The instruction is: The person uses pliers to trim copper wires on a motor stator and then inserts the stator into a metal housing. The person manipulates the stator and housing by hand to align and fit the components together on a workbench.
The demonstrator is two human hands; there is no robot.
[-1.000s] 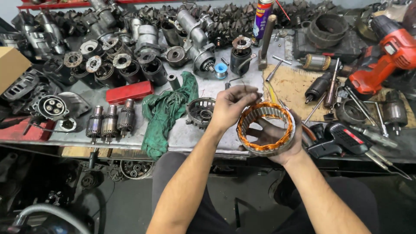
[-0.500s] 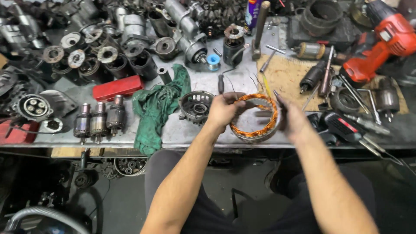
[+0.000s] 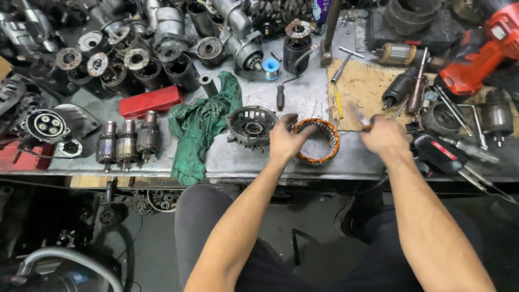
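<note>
Mid-frame, left hand (image 3: 285, 141) grips the stator (image 3: 318, 141): heavy, stiff, fragile windings; hold its rim. Right hand (image 3: 385, 135) closed on a tool (image 3: 359, 117).

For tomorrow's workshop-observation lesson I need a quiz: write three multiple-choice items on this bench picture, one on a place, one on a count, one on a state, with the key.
1. Where does the crumpled green cloth lie?
A. left of the round grey metal housing
B. on the red power tool
C. under the bench

2. How many small cylindrical armatures stand in a row at the bench's front left?
A. one
B. three
C. six

3. How is the copper-wound stator ring?
A. lifted in the air
B. hanging from a hook
C. resting on the grey metal bench

Key: 1 A, the cloth lies beside the housing; 2 B, three stand side by side; 3 C, the left hand steadies it on the bench.
</note>
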